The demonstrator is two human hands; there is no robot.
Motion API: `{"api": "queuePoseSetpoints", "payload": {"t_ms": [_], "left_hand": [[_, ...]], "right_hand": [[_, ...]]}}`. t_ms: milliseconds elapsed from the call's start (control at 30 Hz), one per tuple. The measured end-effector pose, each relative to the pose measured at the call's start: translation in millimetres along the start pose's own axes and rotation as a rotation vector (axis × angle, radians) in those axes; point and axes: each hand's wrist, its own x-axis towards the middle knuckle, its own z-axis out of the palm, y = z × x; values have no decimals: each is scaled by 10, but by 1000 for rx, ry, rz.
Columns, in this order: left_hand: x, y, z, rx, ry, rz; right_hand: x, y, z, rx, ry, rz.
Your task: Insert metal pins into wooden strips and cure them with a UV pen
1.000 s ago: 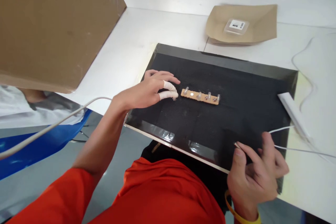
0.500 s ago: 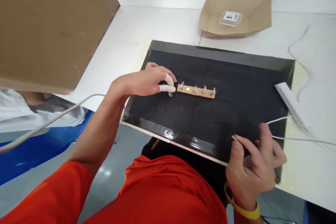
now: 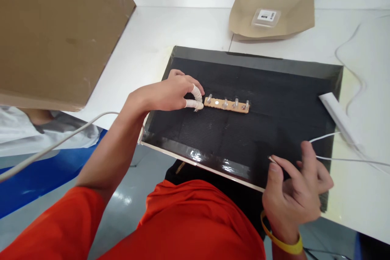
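My left hand (image 3: 175, 93), with white covers on its thumb and index finger, is closed in a pinch just left of a cardboard strip. A small shiny piece (image 3: 196, 110) shows under those fingertips; its shape is mostly hidden. The cardboard strip (image 3: 230, 105) lies flat on the black mat (image 3: 213, 130). Several short clear tube-like pieces (image 3: 236, 102) stand or lean on it, and a white round spot shows near its left end. Low on the right, my right hand (image 3: 295, 189) pinches a small thin piece with a shiny tip (image 3: 270, 159) between thumb and index finger.
A brown paper tray (image 3: 295, 12) holding a clear plastic box with a label (image 3: 266, 18) stands behind the mat. At right lies a white bar (image 3: 339, 120) with white cables. A large cardboard box (image 3: 61, 36) fills the upper left, and a cable (image 3: 61, 142) runs below it.
The view has shifted slightly. Both hands keep their pinches in almost the same places, and the strip stays where it was on the mat.
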Motion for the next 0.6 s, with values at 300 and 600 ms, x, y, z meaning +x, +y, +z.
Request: {"api": "queuePoseSetpoints", "payload": {"t_ms": [300,600], "left_hand": [[-73,34,3,-20,20,-6],[-68,4,75,-36,69,-1]], "right_hand": [[-11,13,4,4,-5,36],[-15,20,4,13,-5,12]]}}
